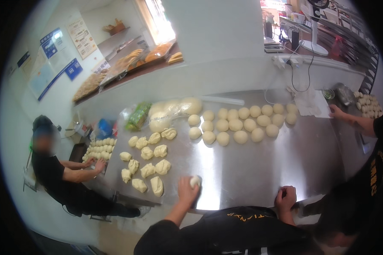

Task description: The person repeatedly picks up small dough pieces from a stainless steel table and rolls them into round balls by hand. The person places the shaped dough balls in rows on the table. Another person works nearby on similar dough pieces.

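Observation:
My left hand (187,192) is curled around a small piece of pale dough (195,181) on the steel worktable (242,169), near its front edge. To the left of that hand lie several rough, torn dough pieces (147,170) in uneven rows. Farther right along the front edge rests my right hand (286,198), fingers curled in, with nothing visible in it. Smooth round dough balls (249,125) stand in rows across the back of the table. Large dough lumps (175,108) sit beneath clear plastic at the back left.
A green packet (139,116) and a white rolling pin (223,100) lie along the back. On the left a co-worker (56,172) handles small dough pieces (102,148). At right, another person's hand (337,111) is beside a white sheet (320,103). Cables (301,86) hang from the ledge.

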### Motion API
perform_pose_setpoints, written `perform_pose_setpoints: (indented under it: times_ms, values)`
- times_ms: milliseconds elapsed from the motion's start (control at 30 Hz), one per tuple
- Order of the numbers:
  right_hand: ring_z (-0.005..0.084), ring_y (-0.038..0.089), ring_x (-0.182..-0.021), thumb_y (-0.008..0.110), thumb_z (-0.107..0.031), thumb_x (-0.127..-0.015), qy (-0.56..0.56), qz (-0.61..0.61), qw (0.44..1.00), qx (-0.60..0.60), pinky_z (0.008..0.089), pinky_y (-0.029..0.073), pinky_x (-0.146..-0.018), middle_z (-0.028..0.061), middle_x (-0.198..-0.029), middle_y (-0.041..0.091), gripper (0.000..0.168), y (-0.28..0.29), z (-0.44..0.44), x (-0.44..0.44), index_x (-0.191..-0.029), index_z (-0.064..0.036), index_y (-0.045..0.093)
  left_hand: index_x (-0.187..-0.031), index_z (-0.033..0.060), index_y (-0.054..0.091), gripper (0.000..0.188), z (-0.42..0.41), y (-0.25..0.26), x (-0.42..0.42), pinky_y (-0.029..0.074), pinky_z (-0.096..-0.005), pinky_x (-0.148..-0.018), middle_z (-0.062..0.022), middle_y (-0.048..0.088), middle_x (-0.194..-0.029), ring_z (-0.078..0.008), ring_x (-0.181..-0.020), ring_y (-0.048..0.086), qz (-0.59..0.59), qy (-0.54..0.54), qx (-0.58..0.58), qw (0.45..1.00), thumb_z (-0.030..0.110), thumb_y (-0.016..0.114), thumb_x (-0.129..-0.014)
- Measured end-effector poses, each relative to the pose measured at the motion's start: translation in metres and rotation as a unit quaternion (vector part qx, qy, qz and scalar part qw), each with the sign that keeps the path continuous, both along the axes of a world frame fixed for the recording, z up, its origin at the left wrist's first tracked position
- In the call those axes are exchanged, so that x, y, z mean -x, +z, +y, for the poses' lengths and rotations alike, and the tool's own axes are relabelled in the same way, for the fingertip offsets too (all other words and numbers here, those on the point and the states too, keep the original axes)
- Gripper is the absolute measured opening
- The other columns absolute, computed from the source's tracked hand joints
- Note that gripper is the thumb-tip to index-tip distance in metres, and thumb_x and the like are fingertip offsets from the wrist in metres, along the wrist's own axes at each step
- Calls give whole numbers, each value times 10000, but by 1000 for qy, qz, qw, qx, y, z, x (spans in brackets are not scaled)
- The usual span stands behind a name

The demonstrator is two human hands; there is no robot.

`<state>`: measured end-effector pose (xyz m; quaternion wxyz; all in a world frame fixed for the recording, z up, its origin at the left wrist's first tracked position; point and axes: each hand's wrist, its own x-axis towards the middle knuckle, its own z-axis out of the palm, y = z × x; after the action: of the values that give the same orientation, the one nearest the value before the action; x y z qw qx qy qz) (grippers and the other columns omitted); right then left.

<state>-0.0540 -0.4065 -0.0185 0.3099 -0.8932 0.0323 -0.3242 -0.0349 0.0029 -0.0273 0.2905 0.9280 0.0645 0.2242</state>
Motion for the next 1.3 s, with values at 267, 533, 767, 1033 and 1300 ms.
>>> perform_pose_setpoints:
  times_ms: [267, 533, 767, 1033, 1300]
  values:
    - [281, 547, -712, 637, -26, -737, 56, -5, 998, 15, 377, 446, -619, 89, -760, 560, 90, -11, -11, -2, -763, -76, 566, -904, 83, 640, 306, -58, 18, -63, 427, -472, -827, -136, 604, -952, -338, -926, 569, 27, -1, -172, 985, 286, 741, -699]
    - [301, 550, -726, 644, -17, -707, 99, 18, 995, 5, 381, 444, -627, 98, -758, 553, 106, 8, -5, 4, -753, -78, 570, -914, 71, 624, 306, -26, 18, 14, 447, -481, -861, -128, 611, -1068, -356, -987, 560, -32, -1, -70, 997, 220, 749, -677]
    - [298, 553, -719, 645, -12, -722, 91, 9, 996, 10, 383, 445, -628, 96, -753, 555, 105, 6, -2, 2, -762, -70, 568, -871, 104, 620, 282, -38, 14, -55, 429, -460, -825, -110, 608, -1016, -341, -946, 558, -24, 22, -142, 989, 284, 742, -692]
    - [309, 549, -703, 626, -11, -736, 16, -5, 999, 32, 391, 446, -625, 111, -748, 549, 81, 1, 5, 1, -762, -61, 569, -1001, 100, 649, 358, -1, 8, -2, 447, -484, -841, -158, 585, -1033, -373, -979, 546, -33, -43, -83, 995, 214, 746, -675]
    - [343, 556, -768, 583, -19, -761, -31, -8, 999, 30, 412, 454, -674, 131, -776, 561, 32, -13, 1, 2, -779, -42, 570, -875, 95, 635, 233, 8, 25, -86, 443, -448, -723, -86, 590, -919, -299, -876, 572, 32, -141, -189, 971, 229, 713, -701]
